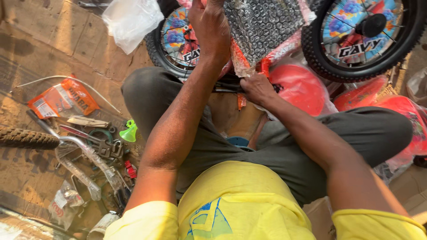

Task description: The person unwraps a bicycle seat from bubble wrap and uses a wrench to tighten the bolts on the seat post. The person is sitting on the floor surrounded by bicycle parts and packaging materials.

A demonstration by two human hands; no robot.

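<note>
A small red bicycle frame, wrapped in bubble wrap and clear plastic, lies at twelve o'clock across the lap.

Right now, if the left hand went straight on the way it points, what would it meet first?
The left hand points up-frame, its fingers already gripping the bubble wrap around the red bike parts. Straight on it would likely meet more of that wrap; the frame ends there.

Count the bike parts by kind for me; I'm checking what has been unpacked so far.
Spoked wheels with picture discs: 2
Loose knobbly tyre: 1
Red plastic-wrapped parts: 3
Green horn: 1
Orange packet: 1
Total: 8
</note>
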